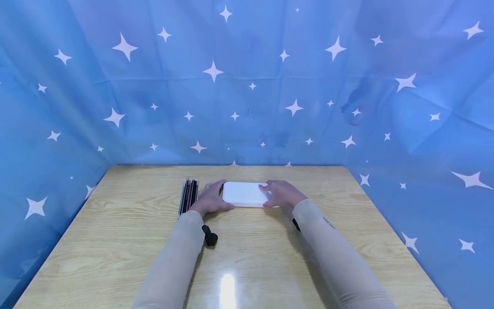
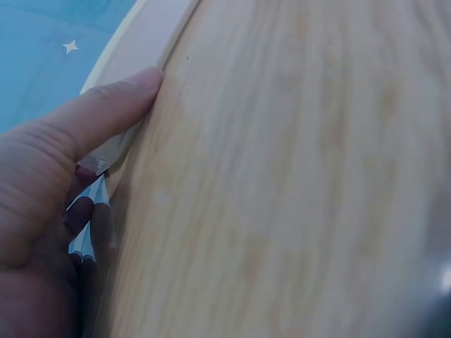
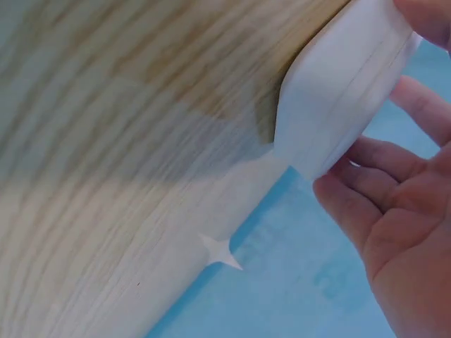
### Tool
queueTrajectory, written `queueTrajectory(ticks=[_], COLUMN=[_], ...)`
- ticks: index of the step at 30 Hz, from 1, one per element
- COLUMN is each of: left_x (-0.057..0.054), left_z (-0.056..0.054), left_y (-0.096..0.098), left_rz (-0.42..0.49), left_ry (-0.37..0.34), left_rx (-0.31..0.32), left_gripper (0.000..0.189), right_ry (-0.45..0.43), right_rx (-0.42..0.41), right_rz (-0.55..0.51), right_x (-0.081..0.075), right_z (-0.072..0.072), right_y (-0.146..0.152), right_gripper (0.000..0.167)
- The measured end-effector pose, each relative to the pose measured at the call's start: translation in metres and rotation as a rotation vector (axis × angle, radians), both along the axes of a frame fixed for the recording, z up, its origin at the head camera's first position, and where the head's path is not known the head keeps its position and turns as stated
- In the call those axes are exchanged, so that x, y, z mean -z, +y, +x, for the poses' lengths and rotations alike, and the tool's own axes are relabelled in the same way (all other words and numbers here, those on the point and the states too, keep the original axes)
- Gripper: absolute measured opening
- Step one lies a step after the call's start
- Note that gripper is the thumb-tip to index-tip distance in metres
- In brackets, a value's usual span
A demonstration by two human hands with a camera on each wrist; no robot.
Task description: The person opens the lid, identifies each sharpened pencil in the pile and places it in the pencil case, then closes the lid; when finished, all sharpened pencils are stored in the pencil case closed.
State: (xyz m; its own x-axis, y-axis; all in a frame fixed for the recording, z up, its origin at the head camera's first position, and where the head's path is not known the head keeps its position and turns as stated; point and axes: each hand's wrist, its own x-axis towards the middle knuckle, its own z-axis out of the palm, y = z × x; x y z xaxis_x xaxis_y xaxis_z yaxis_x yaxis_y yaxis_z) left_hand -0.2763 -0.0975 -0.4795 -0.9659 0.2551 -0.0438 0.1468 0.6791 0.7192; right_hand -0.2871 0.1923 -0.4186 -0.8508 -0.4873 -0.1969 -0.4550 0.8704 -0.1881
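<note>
A white rectangular box [image 1: 244, 193] with rounded corners lies lengthwise across the wooden table, between both hands. My left hand [image 1: 211, 199] grips its left end; in the left wrist view the thumb presses along the near side of the box [image 2: 144, 46]. The right end is held by my right hand [image 1: 284, 194], with the thumb near and the fingers curled to the far side. A thin seam runs along the box's side [image 3: 338, 84] in the right wrist view. Whether its underside fully touches the table, I cannot tell.
Several dark and teal pencils [image 1: 188, 196] lie side by side just left of the left hand. The wooden table [image 1: 251, 249] ends at a blue curtain [image 1: 247, 86] with white stars, which hangs behind and on both sides.
</note>
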Motion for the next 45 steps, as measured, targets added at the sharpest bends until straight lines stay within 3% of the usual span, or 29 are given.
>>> queueTrajectory(ticks=[9, 14, 21, 26, 34, 38, 45], left_x=[-0.004, -0.003, -0.004, 0.001, 0.009, 0.007, 0.002], left_z=[-0.001, 0.001, 0.002, 0.001, 0.000, 0.000, -0.001], left_y=[0.004, 0.002, -0.001, -0.004, 0.000, 0.001, 0.004], left_rz=[-0.022, -0.023, -0.033, -0.046, -0.090, -0.083, -0.066], left_ry=[-0.010, -0.023, -0.047, -0.017, 0.075, 0.069, 0.020], left_rx=[0.009, -0.012, -0.023, -0.023, 0.018, 0.008, -0.011], left_gripper=[0.105, 0.104, 0.108, 0.107, 0.109, 0.108, 0.104], right_ry=[-0.023, -0.014, -0.093, -0.070, -0.090, -0.072, -0.069], right_rx=[0.019, -0.002, -0.046, -0.061, 0.001, 0.027, -0.011], right_rz=[-0.024, -0.105, -0.238, -0.189, -0.097, -0.068, 0.035], right_x=[-0.003, 0.005, 0.018, 0.016, 0.011, 0.006, -0.003], right_z=[-0.002, -0.003, -0.005, -0.008, -0.009, -0.006, 0.000], right_y=[0.007, 0.008, 0.010, 0.006, 0.003, 0.001, -0.004], right_gripper=[0.079, 0.073, 0.073, 0.073, 0.077, 0.081, 0.088])
